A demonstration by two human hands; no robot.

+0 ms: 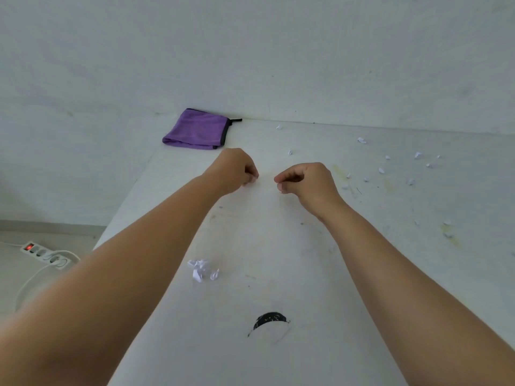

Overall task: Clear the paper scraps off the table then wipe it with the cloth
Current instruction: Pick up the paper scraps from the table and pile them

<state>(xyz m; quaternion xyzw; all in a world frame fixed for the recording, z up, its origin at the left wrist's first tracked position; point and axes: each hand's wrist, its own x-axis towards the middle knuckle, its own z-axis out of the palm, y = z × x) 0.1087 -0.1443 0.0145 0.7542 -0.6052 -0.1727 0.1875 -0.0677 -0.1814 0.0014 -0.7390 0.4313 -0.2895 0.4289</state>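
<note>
Head view: white table [278, 246] against wall, scraps [202, 270] scattered; both grips curled, contents unclear.

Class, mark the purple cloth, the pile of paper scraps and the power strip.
purple cloth [196, 131], head view, middle of its top face.
pile of paper scraps [201, 269], head view, centre crumple.
power strip [44, 252], head view, its body.

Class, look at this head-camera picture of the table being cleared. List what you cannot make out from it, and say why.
- Whether the left hand or right hand pinches a scrap: the curled fingers hide it.
- The smallest of the scraps on the right: too small to count.
- The table: its right side and near edge are cut off by the frame, so scraps there go unseen.
- The cloth: folded, so its underside is hidden.
</note>
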